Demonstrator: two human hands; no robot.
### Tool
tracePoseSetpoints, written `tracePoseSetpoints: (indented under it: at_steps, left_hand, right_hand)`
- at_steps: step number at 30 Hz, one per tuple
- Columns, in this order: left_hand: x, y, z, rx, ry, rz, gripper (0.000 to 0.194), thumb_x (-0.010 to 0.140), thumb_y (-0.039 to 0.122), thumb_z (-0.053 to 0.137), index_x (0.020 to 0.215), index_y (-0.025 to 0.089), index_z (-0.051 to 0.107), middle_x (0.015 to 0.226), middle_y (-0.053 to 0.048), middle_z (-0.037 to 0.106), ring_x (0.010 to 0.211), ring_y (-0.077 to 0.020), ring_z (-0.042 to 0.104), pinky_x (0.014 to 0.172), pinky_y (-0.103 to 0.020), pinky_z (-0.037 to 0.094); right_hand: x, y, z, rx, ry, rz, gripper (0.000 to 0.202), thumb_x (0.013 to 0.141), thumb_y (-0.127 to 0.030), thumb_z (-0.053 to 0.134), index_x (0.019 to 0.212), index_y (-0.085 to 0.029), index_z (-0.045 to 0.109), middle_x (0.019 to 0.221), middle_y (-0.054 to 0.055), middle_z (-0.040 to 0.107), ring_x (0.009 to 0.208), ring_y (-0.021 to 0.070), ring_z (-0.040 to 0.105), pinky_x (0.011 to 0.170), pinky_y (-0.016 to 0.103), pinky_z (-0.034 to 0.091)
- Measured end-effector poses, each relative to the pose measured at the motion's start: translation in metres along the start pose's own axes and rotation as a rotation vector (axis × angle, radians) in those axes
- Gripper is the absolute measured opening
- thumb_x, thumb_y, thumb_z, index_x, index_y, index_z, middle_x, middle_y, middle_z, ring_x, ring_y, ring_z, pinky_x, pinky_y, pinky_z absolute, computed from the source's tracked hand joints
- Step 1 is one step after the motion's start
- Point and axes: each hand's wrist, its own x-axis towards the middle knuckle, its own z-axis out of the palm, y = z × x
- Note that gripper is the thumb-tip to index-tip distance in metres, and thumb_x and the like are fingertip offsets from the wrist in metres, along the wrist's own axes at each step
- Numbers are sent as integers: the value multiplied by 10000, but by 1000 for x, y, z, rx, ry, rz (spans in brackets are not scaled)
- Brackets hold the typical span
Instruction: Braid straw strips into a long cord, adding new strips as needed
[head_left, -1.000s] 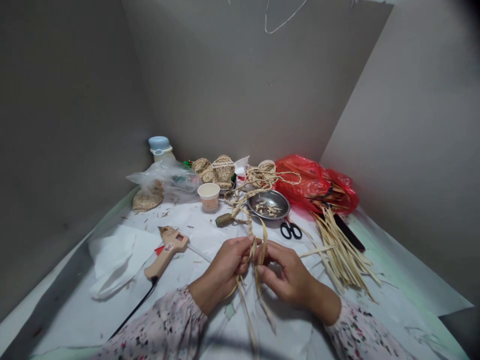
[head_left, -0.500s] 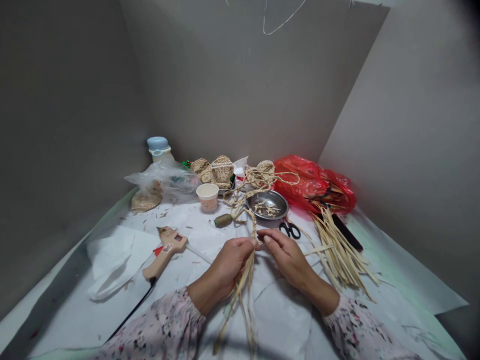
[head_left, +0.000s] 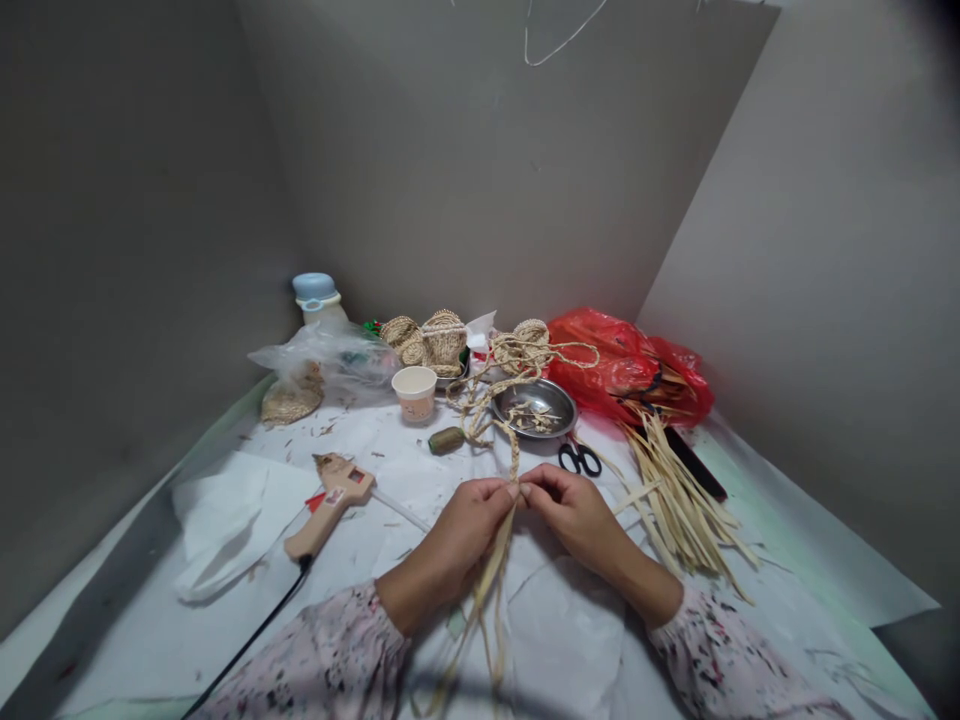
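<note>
A pale straw braid [head_left: 514, 455] runs from the back of the table down to my two hands, which meet at its lower end. My left hand [head_left: 474, 518] pinches the braid where loose straw strands [head_left: 491, 575] hang out toward me. Close against it, my right hand [head_left: 574, 512] is closed, thumb and forefinger pressed together at the same spot on the braid. The fingertips hide the exact crossing of the strands. Behind the hands, the finished length of braid lies in loops [head_left: 480, 405] beside a steel bowl [head_left: 559, 428].
A glue gun [head_left: 330, 505] with a cord lies at left by white paper [head_left: 217, 520]. Scissors [head_left: 580, 459] and a pile of straw strips [head_left: 679, 510] are at right. Farther back stand a paper cup [head_left: 415, 392], a thread spool [head_left: 447, 440], braid coils [head_left: 444, 340] and a red bag [head_left: 600, 350].
My right hand has moved slightly left and its fingers have closed in beside my left. The braid's lower end has shifted a little right, and the loose strands have swung.
</note>
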Motion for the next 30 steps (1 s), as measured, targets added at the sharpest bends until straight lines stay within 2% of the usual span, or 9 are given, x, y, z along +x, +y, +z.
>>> tracePoseSetpoints:
  at_steps: [4, 11, 18, 25, 30]
  left_hand:
    - [-2, 3, 2, 19, -5, 8, 288, 764, 419, 615, 682, 169, 500, 496, 91, 299, 434, -59, 199, 423, -229, 102]
    - [2, 0, 0, 35, -1, 33, 203, 749, 335, 576, 700, 140, 556, 546, 57, 426, 493, -73, 320, 487, -214, 220]
    - [6, -3, -3, 70, -18, 51, 203, 735, 332, 575, 717, 130, 580, 576, 42, 475, 525, -83, 349, 525, -224, 244]
    - [0, 2, 1, 148, -9, 64, 260, 779, 396, 557, 670, 161, 526, 490, 88, 335, 467, -73, 252, 498, -233, 200]
    - [0, 4, 1, 233, 25, 63, 220, 768, 351, 545, 693, 146, 577, 481, 79, 359, 467, -78, 266, 493, -234, 189]
  right_hand:
    - [-1, 3, 1, -59, 12, -8, 157, 820, -212, 525, 830, -157, 672, 763, 13, 686, 719, 148, 606, 689, 254, 452]
    - [-2, 5, 0, -95, 11, -41, 157, 833, -209, 523, 809, -163, 671, 753, 10, 679, 714, 144, 599, 676, 244, 442]
    - [-3, 1, -2, -61, -24, -21, 155, 823, -233, 550, 838, -160, 686, 783, 22, 692, 730, 152, 606, 691, 253, 448]
    - [-2, 5, 0, -93, 16, -23, 127, 814, -209, 542, 756, -161, 644, 701, 2, 658, 656, 132, 573, 620, 233, 416]
    - [-3, 4, 0, -123, 7, -38, 130, 829, -217, 536, 772, -161, 638, 698, -1, 648, 645, 130, 558, 606, 229, 407]
